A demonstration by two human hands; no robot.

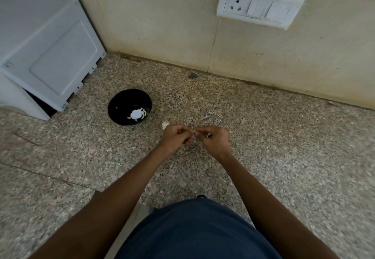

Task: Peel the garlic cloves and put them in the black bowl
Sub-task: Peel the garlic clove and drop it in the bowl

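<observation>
Both hands (194, 137) pinch a garlic clove (194, 134) beside the black bowl (117, 104)

Counter (263, 137) is speckled grey, tan and black. Bowl (121, 104) is glossy black; cloves (143, 114) within are pale yellow-white. Wall (162, 25) is beige, rust-stained. Switch plate (260, 5) and appliance (46, 51) are white. Shirt (198, 232) is dark blue.

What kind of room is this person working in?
Most likely a home kitchen. The person stands at a speckled stone counter against a tiled wall with a socket and switch plate, a white appliance stands at the left, and peeled garlic cloves lie in a black bowl.
</observation>
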